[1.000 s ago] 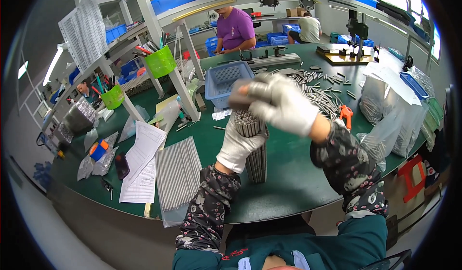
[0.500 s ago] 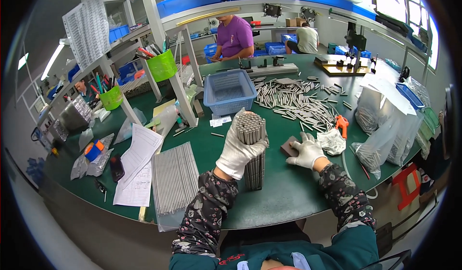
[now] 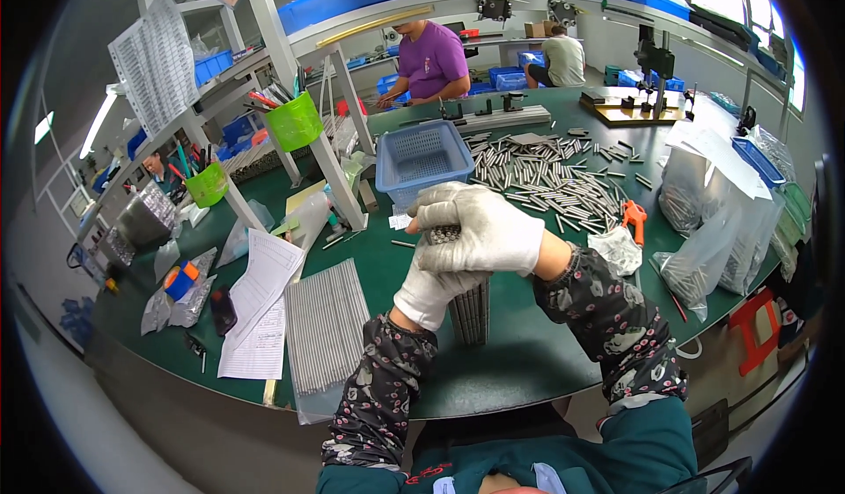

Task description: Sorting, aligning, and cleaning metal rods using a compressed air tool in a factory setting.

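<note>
Bundle of metal rods (image 3: 471, 316) stands upright on the worktop (image 3: 537, 362), nearside of the blue basket (image 3: 427, 151); gloved left hand (image 3: 427, 292) clamps its side; right hand (image 3: 488, 228) arches over its top, grip unclear; loose pins (image 3: 547, 188) lie right of the basket.

1. The white-gloved right hand (image 3: 487, 230) covered most of the top of the metal rod bundle (image 3: 471, 318), so I saw only a small patch of rod ends.
2. The left hand (image 3: 429, 287) had its fingers partly hidden under the right.
3. A purple-shirted co-worker (image 3: 433, 61) had most of the head hidden behind the overhead rail (image 3: 378, 26).
4. Print on the hanging sheet (image 3: 157, 63) was too small to read.
5. The wearer's teal shirt (image 3: 616, 450) ran off the lower edge.
</note>
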Demonstrator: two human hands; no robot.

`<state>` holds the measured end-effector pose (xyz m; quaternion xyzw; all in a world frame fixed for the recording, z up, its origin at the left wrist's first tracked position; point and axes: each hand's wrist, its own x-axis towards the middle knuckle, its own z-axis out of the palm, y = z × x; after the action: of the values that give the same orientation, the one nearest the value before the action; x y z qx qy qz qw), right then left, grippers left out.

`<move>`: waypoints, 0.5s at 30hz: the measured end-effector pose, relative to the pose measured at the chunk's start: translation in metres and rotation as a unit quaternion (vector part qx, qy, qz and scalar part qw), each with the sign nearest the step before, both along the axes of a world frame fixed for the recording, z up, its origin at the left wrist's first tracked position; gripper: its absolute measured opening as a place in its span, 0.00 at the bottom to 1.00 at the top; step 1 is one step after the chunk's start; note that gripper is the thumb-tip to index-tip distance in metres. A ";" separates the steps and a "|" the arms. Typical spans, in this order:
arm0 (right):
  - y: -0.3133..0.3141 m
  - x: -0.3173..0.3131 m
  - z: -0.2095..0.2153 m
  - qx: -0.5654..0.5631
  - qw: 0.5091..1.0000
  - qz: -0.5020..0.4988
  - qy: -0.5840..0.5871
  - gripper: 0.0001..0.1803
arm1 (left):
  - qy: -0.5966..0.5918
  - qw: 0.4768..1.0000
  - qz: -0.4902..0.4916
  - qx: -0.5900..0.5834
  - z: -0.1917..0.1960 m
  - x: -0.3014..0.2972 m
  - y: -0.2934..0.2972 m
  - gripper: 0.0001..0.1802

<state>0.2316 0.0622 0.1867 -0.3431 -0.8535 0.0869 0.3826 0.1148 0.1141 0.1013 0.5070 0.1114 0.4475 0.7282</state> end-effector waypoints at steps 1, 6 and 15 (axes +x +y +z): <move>0.001 -0.001 -0.001 -0.004 1.000 0.003 0.000 0.21 | 0.047 0.996 0.018 0.070 -0.001 -0.004 0.002 0.40; 0.003 0.000 -0.001 0.019 0.999 -0.024 0.021 0.12 | 0.218 0.923 0.104 0.300 0.008 -0.013 -0.015 0.41; 0.002 -0.015 -0.004 0.034 0.991 -0.095 0.082 0.13 | 0.108 0.919 0.172 0.338 -0.015 -0.008 0.000 0.41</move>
<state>0.2163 0.0647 0.1826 -0.4009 -0.7851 0.0488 0.4696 0.1071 0.1139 0.0860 0.7415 0.1168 0.5192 0.4086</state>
